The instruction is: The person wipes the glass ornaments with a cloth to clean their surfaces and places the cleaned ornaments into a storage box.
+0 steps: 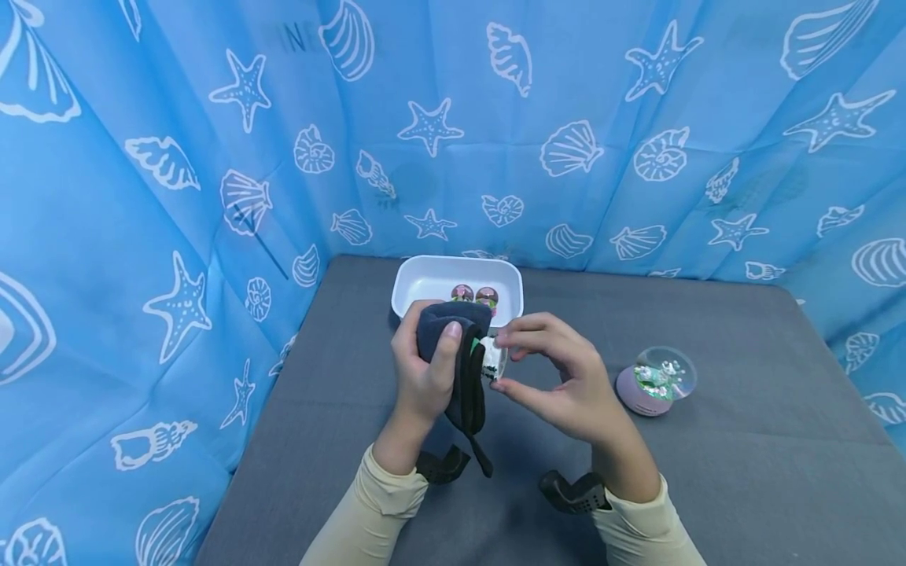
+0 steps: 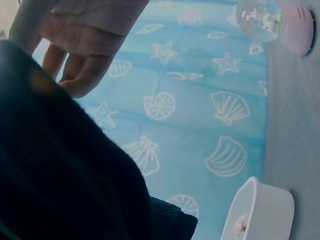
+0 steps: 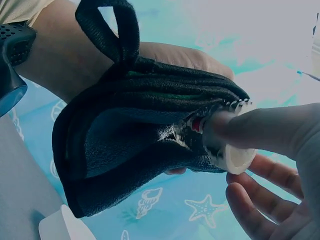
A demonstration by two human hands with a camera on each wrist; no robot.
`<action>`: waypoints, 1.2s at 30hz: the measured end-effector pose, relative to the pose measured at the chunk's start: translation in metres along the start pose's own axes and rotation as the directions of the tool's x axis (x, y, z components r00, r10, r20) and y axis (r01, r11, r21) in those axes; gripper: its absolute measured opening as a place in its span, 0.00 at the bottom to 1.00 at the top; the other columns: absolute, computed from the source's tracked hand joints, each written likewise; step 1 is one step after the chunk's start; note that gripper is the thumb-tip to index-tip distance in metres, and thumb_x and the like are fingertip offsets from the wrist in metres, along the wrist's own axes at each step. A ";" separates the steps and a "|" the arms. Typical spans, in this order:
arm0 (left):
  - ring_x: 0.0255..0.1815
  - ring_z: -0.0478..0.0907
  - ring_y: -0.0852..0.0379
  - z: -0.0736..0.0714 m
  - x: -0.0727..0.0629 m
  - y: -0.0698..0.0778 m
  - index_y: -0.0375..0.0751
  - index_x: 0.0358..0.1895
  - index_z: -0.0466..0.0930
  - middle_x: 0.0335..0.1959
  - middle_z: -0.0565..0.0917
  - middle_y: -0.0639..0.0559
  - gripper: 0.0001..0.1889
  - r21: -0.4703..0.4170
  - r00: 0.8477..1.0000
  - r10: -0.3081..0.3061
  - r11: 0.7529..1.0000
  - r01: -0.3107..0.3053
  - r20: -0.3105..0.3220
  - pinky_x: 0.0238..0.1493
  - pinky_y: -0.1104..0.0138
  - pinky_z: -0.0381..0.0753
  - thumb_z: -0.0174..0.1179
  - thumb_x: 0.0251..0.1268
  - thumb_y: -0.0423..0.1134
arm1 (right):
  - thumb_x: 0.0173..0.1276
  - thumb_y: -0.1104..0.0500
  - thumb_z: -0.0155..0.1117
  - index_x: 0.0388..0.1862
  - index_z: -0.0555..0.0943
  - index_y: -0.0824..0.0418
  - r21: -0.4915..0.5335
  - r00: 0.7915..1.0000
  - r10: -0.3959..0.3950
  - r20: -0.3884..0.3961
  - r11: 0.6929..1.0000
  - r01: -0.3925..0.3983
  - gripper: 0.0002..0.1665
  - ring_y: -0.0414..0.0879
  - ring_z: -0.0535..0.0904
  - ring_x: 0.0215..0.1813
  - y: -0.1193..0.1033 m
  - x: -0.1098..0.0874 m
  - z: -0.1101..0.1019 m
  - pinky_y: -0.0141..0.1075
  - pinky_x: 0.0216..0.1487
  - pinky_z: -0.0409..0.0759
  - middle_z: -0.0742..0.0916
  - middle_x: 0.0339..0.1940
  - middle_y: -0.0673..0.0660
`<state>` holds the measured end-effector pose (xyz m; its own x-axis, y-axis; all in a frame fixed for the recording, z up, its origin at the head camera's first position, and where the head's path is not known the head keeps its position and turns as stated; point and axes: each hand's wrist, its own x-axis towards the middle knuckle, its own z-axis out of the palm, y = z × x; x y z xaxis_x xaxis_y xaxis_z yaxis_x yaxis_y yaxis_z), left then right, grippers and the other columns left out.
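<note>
My left hand (image 1: 422, 365) grips a folded dark cloth (image 1: 453, 318) with black edging and a hanging loop. Wrapped partly in that cloth is a small white-based ornament (image 1: 493, 358), which looks like a snow globe; its upper part is hidden in the folds. With thumb and fingertips, my right hand (image 1: 559, 369) pinches its white base (image 3: 239, 159). The right wrist view shows the thumb across the base and the fingers beneath it. In the left wrist view the cloth (image 2: 65, 160) covers much of the picture.
A snow globe with a pink base (image 1: 654, 381) stands to the right on the grey table (image 1: 743, 472). Behind my hands is a white tray (image 1: 425, 271) holding two small round pink-and-brown ornaments (image 1: 487, 296). A blue shell-patterned curtain (image 1: 453, 181) hangs along the back and left.
</note>
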<state>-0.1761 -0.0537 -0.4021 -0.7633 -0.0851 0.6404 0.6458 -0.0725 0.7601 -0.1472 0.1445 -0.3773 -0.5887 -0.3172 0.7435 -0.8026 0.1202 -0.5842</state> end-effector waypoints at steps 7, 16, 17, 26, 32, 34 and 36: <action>0.38 0.83 0.52 0.001 -0.001 0.002 0.30 0.49 0.80 0.41 0.84 0.36 0.19 -0.020 0.999 -0.030 0.999 0.031 0.018 0.38 0.64 0.86 0.59 0.72 0.47 | 0.54 0.77 0.75 0.53 0.86 0.67 0.027 0.999 -0.038 -0.003 0.999 0.038 0.25 0.47 0.81 0.56 -0.001 0.001 0.000 0.31 0.58 0.82 0.84 0.54 0.66; 0.38 0.83 0.52 0.002 -0.001 0.002 0.30 0.50 0.80 0.41 0.85 0.37 0.19 -0.023 0.999 -0.040 0.999 0.041 0.034 0.38 0.64 0.86 0.58 0.72 0.46 | 0.48 0.82 0.71 0.49 0.86 0.68 0.029 0.999 -0.034 -0.025 0.999 0.035 0.27 0.48 0.81 0.57 -0.002 0.001 0.000 0.31 0.60 0.83 0.83 0.53 0.68; 0.38 0.83 0.53 0.002 -0.001 0.002 0.30 0.50 0.80 0.41 0.85 0.37 0.19 -0.022 0.999 -0.041 0.999 0.042 0.033 0.38 0.64 0.86 0.58 0.72 0.46 | 0.48 0.81 0.72 0.50 0.86 0.68 0.020 0.999 -0.029 -0.026 0.999 0.029 0.27 0.47 0.82 0.57 -0.002 0.001 0.000 0.31 0.59 0.83 0.84 0.53 0.68; 0.37 0.83 0.53 0.002 0.000 0.002 0.30 0.49 0.80 0.40 0.84 0.36 0.19 -0.026 0.999 -0.031 0.999 0.032 0.041 0.38 0.65 0.87 0.58 0.74 0.46 | 0.45 0.77 0.81 0.54 0.87 0.64 -0.034 0.998 0.055 -0.025 0.998 -0.056 0.34 0.44 0.85 0.52 -0.002 0.000 -0.006 0.31 0.50 0.86 0.88 0.51 0.61; 0.37 0.83 0.53 0.001 0.000 0.001 0.29 0.49 0.80 0.40 0.84 0.36 0.19 -0.018 0.999 -0.020 1.000 0.020 0.026 0.37 0.65 0.86 0.58 0.74 0.46 | 0.49 0.76 0.81 0.56 0.86 0.63 -0.025 0.986 0.167 -0.018 0.986 -0.167 0.33 0.45 0.87 0.45 -0.003 -0.001 -0.007 0.33 0.47 0.88 0.90 0.50 0.59; 0.37 0.83 0.53 0.001 0.000 0.002 0.29 0.49 0.80 0.40 0.84 0.36 0.19 -0.016 1.000 -0.019 1.000 0.019 0.022 0.37 0.65 0.86 0.58 0.74 0.47 | 0.51 0.76 0.80 0.57 0.86 0.63 -0.025 0.978 0.207 -0.012 0.978 -0.207 0.31 0.44 0.88 0.44 -0.003 -0.001 -0.008 0.34 0.48 0.88 0.90 0.48 0.57; 0.37 0.83 0.53 0.001 0.000 0.002 0.29 0.49 0.80 0.40 0.84 0.36 0.19 -0.016 1.000 -0.019 1.000 0.019 0.021 0.38 0.65 0.86 0.58 0.74 0.47 | 0.54 0.76 0.79 0.57 0.86 0.63 -0.029 0.973 0.231 -0.004 0.972 -0.231 0.30 0.44 0.88 0.42 -0.003 -0.002 -0.008 0.35 0.47 0.89 0.91 0.45 0.56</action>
<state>-0.1747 -0.0525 -0.4007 -0.7756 -0.0627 0.6281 0.6311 -0.0897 0.7705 -0.1447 0.1525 -0.3741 -0.7588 -0.2774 0.5893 -0.6470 0.2173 -0.7308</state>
